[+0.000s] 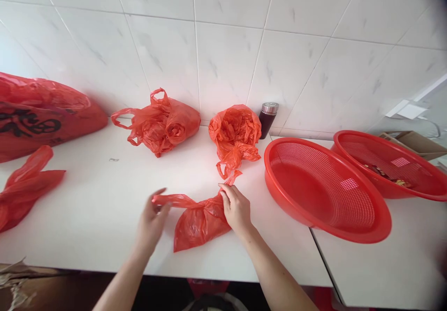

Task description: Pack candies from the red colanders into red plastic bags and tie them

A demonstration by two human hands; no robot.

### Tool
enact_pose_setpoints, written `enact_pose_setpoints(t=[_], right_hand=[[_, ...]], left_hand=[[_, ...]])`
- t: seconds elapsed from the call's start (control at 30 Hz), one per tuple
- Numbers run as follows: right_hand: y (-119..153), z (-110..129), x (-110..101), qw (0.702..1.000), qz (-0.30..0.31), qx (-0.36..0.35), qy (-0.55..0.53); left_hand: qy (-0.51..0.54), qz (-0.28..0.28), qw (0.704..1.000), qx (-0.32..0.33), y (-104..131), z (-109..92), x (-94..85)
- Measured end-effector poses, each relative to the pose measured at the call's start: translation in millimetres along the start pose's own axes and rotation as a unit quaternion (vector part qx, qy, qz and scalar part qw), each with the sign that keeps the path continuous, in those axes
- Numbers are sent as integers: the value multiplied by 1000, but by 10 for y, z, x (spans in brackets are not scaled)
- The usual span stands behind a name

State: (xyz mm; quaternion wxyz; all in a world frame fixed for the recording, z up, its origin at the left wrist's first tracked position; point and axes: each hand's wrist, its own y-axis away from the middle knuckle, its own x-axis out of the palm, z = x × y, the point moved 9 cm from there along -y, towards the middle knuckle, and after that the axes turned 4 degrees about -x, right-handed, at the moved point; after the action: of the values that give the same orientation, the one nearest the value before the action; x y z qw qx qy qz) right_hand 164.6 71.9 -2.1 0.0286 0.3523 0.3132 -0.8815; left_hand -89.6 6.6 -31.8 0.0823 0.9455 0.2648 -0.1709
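Note:
A red plastic bag (199, 225) lies on the white table in front of me, its top twisted and pulled out to both sides. My left hand (152, 220) pinches the end of the bag's left handle between thumb and fingers. On the other side, my right hand (236, 206) grips the right handle, whose tip sticks out above the fingers. What is inside this bag cannot be made out. Just beyond my right hand sits a bunched-up red plastic bag (235, 127), with crumpled bags showing in its opening.
Another red bag (162, 122) stands by the tiled wall. To the left are a large red bag with black writing (45, 115) and a tied red bag (26, 192). A dark thermos (268, 120), a red colander (303, 185) and a second colander (384, 157) holding small items are at right.

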Motion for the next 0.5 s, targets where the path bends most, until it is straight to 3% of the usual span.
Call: enact_pose_setpoints(t=[0.1, 0.17, 0.23, 0.27, 0.37, 0.43, 0.5], right_hand=[[15, 113, -188, 996, -80, -33, -11], [34, 201, -276, 991, -122, -56, -14], [71, 294, -344, 983, -156, -88, -30], [100, 337, -375, 979, -169, -106, -42], [198, 395, -460, 968, -192, -146, -68], [244, 338, -526, 965, -209, -135, -77], [250, 205, -581, 963, -227, -92, -112]], left_hand=[[7, -161, 979, 125, 176, -483, -478], [-83, -195, 944, 253, 461, -897, -443], [-157, -101, 921, 342, 680, -1128, -49], [-188, -38, 917, 349, 735, -1136, 188], [-241, 105, 925, 275, 710, -939, 710], [-225, 153, 937, 217, 600, -839, 787], [-186, 157, 954, 174, 434, -844, 622]])
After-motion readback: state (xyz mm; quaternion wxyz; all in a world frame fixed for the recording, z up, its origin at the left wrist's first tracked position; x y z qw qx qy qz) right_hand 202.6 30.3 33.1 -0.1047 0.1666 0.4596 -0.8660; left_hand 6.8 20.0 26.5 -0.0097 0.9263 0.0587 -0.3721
